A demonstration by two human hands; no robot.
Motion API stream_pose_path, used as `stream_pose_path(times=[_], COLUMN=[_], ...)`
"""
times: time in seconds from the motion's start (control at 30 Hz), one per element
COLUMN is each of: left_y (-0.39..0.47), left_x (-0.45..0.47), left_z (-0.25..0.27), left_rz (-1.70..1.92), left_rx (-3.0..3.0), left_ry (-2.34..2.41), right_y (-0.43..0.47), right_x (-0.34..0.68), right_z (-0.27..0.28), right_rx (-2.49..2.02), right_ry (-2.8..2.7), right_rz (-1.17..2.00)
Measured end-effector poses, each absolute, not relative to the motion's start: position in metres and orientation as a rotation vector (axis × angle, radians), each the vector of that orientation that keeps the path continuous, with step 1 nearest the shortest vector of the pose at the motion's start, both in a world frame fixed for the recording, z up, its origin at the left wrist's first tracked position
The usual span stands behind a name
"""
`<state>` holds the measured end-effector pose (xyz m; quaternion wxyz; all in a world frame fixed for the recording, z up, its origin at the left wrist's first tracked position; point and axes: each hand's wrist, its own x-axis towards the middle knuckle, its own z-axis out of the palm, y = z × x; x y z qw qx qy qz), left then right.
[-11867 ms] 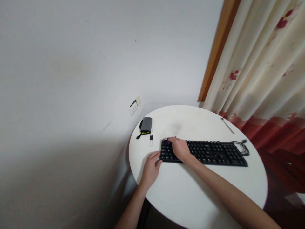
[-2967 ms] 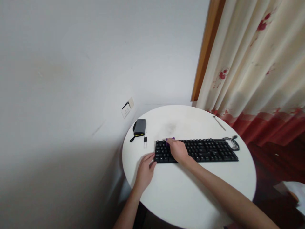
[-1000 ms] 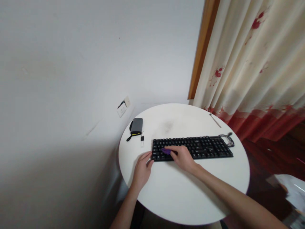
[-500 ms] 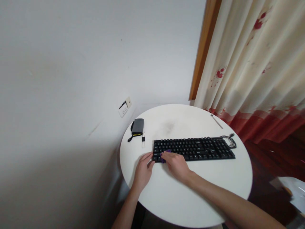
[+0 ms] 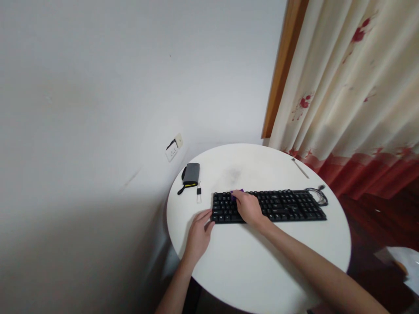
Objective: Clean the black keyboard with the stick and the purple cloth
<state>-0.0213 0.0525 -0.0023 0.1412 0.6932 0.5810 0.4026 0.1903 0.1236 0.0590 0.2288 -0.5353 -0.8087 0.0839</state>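
Observation:
A black keyboard (image 5: 288,207) lies flat across the round white table. At its left end, my left hand (image 5: 199,229) holds the edge, with fingertips and thumb against the corner. Fingers closed, my right hand (image 5: 249,208) presses a small purple cloth (image 5: 236,192) onto the upper rows of keys, left of the keyboard's middle. Most of the cloth is hidden under the fingers. The keyboard's coiled cable (image 5: 319,195) rests at its right end.
Behind my left hand are a black binder clip (image 5: 199,191) and a folded grey cloth pouch (image 5: 191,173). A thin stick-like tool (image 5: 300,168) lies near the table's (image 5: 262,279) far right edge. A wall with a socket (image 5: 172,151) stands left, a curtain (image 5: 327,109) right.
My right hand has slid the purple cloth from the lower left keys up and to the right, onto the upper rows. My left hand stays at the keyboard's left edge.

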Motion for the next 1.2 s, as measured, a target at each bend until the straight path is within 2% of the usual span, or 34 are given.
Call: stream_pose_path(times=[0.13, 0.27, 0.47, 0.63, 0.8, 0.93, 1.03, 1.2], left_y=[0.053, 0.053, 0.052, 0.051, 0.052, 0.052, 0.052, 0.051], left_x=[-0.021, -0.022, -0.023, -0.022, -0.022, -0.021, -0.021, -0.022], left_z=[-0.002, -0.003, -0.004, -0.004, -0.003, -0.001, -0.001, -0.001], left_rz=[1.169, 1.182, 1.173, 1.181, 1.181, 1.187, 1.204, 1.19], left_rx=[2.007, 2.003, 2.01, 2.0, 1.992, 1.985, 1.976, 1.985], left_ry=[1.676, 1.672, 1.669, 1.665, 1.65, 1.642, 1.653, 1.645], right_y=[0.094, 0.075, 0.103, 0.119, 0.081, 0.059, 0.075, 0.129], right_x=[0.18, 0.178, 0.193, 0.195, 0.181, 0.18, 0.188, 0.2], right_z=[0.041, 0.045, 0.074, 0.064, 0.041, 0.048, 0.063, 0.078], right_rx=[-1.194, -1.036, -1.265, -1.485, -1.174, -0.986, -1.087, -1.536], right_ry=[-2.321, -2.354, -2.134, -2.162, -2.348, -2.369, -2.256, -2.099], right_rz=[0.333, 0.478, 0.36, 0.291, 0.359, 0.535, 0.513, 0.265])
